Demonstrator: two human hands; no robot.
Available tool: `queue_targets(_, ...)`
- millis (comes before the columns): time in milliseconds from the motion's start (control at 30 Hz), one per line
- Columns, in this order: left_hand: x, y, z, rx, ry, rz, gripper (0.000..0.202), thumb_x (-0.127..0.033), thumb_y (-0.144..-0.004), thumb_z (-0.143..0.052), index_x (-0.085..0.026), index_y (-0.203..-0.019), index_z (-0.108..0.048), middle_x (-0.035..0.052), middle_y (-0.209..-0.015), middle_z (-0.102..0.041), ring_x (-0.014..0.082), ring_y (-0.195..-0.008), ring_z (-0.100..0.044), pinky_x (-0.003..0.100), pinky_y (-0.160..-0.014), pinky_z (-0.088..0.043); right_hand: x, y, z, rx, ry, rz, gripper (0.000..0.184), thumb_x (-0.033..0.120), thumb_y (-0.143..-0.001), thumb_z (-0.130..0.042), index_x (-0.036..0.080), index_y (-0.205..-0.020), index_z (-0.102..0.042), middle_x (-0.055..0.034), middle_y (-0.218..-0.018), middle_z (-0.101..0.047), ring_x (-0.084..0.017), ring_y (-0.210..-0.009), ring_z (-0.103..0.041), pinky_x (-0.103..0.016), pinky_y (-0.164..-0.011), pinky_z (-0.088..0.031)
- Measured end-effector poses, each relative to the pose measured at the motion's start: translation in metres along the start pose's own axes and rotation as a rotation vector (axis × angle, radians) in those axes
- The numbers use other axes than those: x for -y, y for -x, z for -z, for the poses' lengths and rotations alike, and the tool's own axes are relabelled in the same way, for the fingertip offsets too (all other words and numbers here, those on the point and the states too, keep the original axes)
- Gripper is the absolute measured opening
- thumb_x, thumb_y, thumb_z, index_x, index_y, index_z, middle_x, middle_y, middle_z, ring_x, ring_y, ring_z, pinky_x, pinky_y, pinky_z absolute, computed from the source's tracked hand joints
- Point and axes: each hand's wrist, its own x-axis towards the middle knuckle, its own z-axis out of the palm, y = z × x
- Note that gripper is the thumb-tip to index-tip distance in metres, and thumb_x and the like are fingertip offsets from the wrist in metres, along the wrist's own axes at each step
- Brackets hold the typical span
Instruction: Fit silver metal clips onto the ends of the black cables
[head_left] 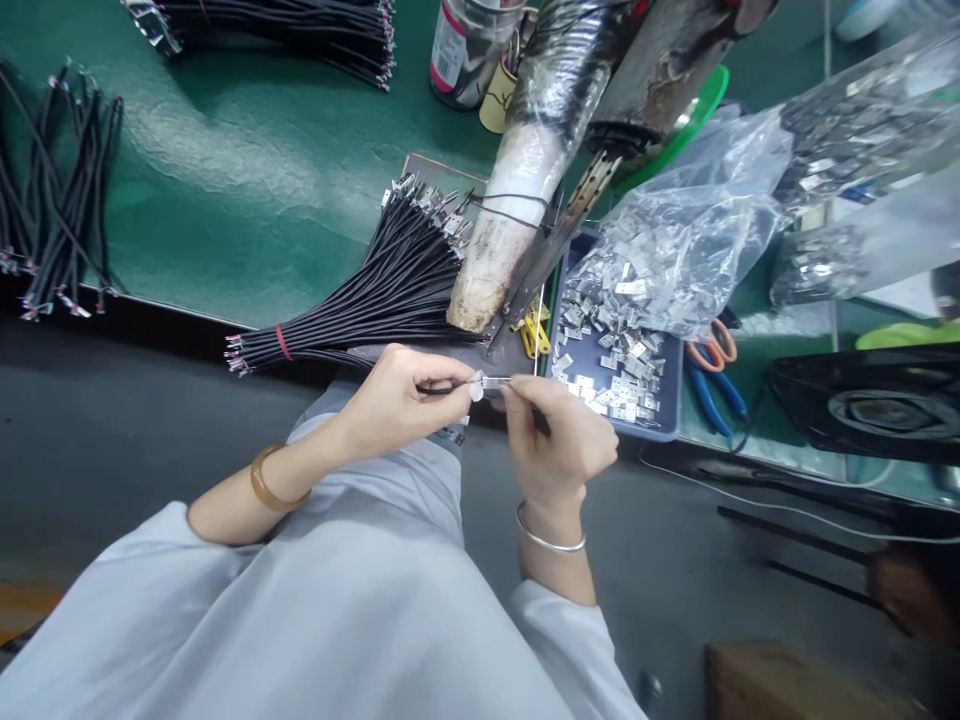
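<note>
My left hand point(401, 398) is closed in a pinch round the end of a thin black cable point(439, 384), just in front of the bench edge. My right hand point(559, 432) pinches a small silver metal connector piece point(493, 382) that meets the cable end between the two hands. Fingertips partly hide where the two join. Beyond my left hand lies a bundle of black cables point(375, 285), tied with a red band point(283, 341) near its left end. A blue tray point(673, 395) of loose metal shells point(626, 385) is to the right of my right hand.
A taped tube point(499, 230) on a metal fixture slants down over the bench point(225, 220). A plastic bag of metal parts point(675, 230) rests on the tray. Blue-handled pliers point(712, 390), a yellow cutter point(535, 333), a jar point(465, 55) and more cables point(67, 185) lie around.
</note>
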Motion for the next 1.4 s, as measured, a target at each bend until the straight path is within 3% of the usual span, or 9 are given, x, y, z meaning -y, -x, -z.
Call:
queue_targets(133, 0.003, -0.001, -0.006, -0.067, 0.023, 0.077, 0.024, -0.024, -0.085, -0.062, -0.011, -0.073, -0.078, -0.0008, -0.059, -0.057, 0.0073, -0.054, -0.041, 0.019, -0.049, -0.033, 0.007, 0.004, 0.001, -0.33, -0.134, -0.243, 0.011, 0.023, -0.1, -0.061, 0.026, -0.11, -0.067, 0.0075, -0.063, -0.063, -0.009, -0.042, -0.059, -0.022, -0.041, -0.048)
queue_targets(200, 0.004, -0.002, -0.008, -0.088, 0.015, 0.091, 0.026, -0.026, -0.085, -0.062, -0.011, -0.072, -0.077, 0.0003, -0.059, -0.059, 0.0081, -0.055, -0.044, 0.019, -0.05, -0.035, 0.009, 0.005, 0.001, -0.409, -0.177, -0.294, 0.015, 0.023, -0.101, -0.06, 0.026, -0.115, -0.065, 0.0077, -0.065, -0.065, -0.01, -0.044, -0.062, -0.023, -0.043, -0.052)
queue_targets(267, 0.005, -0.002, -0.008, -0.095, 0.008, 0.097, 0.026, -0.026, -0.085, -0.062, -0.011, -0.073, -0.078, 0.0008, -0.06, -0.06, 0.0085, -0.056, -0.045, 0.019, -0.051, -0.037, 0.009, 0.006, 0.0, -0.354, -0.145, -0.26, 0.017, 0.018, -0.098, -0.064, 0.025, -0.113, -0.066, 0.0057, -0.074, -0.072, -0.012, -0.056, -0.072, -0.025, -0.054, -0.061)
queue_targets(367, 0.005, -0.002, -0.009, -0.102, 0.009, 0.094, 0.025, -0.026, -0.086, -0.061, -0.011, -0.077, -0.079, 0.0016, -0.063, -0.064, 0.0088, -0.057, -0.047, 0.018, -0.051, -0.039, 0.007, 0.005, -0.002, -0.155, -0.037, -0.12, 0.017, 0.011, -0.091, -0.072, 0.023, -0.102, -0.067, -0.0015, -0.094, -0.082, -0.017, -0.08, -0.081, -0.028, -0.075, -0.067)
queue_targets(467, 0.006, -0.003, -0.01, -0.132, -0.018, 0.057, 0.024, -0.023, -0.086, -0.06, -0.011, -0.075, -0.077, 0.0002, -0.062, -0.062, 0.0077, -0.055, -0.044, 0.018, -0.049, -0.036, 0.005, 0.003, -0.006, -0.057, -0.007, -0.074, 0.017, 0.009, -0.09, -0.071, 0.024, -0.096, -0.066, -0.0054, -0.104, -0.082, -0.018, -0.09, -0.081, -0.027, -0.079, -0.066)
queue_targets(667, 0.009, -0.004, -0.017, -0.256, -0.15, -0.098, 0.023, -0.018, -0.09, -0.058, -0.013, -0.07, -0.069, -0.0065, -0.053, -0.043, 0.0052, -0.05, -0.032, 0.018, -0.046, -0.028, 0.008, -0.001, -0.015, -0.085, 0.025, -0.098, 0.019, 0.006, -0.09, -0.07, 0.024, -0.093, -0.065, -0.0054, -0.096, -0.082, -0.016, -0.085, -0.08, -0.024, -0.076, -0.064)
queue_targets(967, 0.009, -0.005, -0.023, -0.364, -0.327, -0.241, 0.018, -0.012, -0.09, -0.06, -0.014, -0.075, -0.07, -0.0067, -0.054, -0.053, 0.0045, -0.047, -0.038, 0.018, -0.048, -0.032, 0.008, -0.002, -0.019, -0.122, 0.026, -0.105, 0.018, 0.007, -0.089, -0.071, 0.023, -0.09, -0.064, -0.006, -0.098, -0.082, -0.016, -0.086, -0.079, -0.024, -0.078, -0.065)
queue_targets(1167, 0.007, -0.006, -0.021, -0.396, -0.356, -0.315, 0.016, -0.012, -0.091, -0.06, -0.014, -0.078, -0.07, -0.0071, -0.053, -0.05, 0.0052, -0.047, -0.04, 0.018, -0.049, -0.035, 0.011, -0.006, -0.016, -0.122, 0.016, -0.13, 0.019, 0.006, -0.088, -0.073, 0.023, -0.091, -0.065, -0.0048, -0.101, -0.081, -0.016, -0.09, -0.079, -0.026, -0.08, -0.066)
queue_targets(1400, 0.007, -0.003, -0.018, -0.328, -0.414, -0.267, 0.019, -0.013, -0.091, -0.06, -0.016, -0.073, -0.067, -0.0071, -0.053, -0.05, 0.0055, -0.046, -0.038, 0.019, -0.049, -0.034, 0.011, -0.002, -0.012, -0.088, 0.031, -0.102, 0.017, 0.008, -0.089, -0.071, 0.022, -0.087, -0.062, -0.0054, -0.102, -0.081, -0.016, -0.087, -0.08, -0.024, -0.079, -0.067)
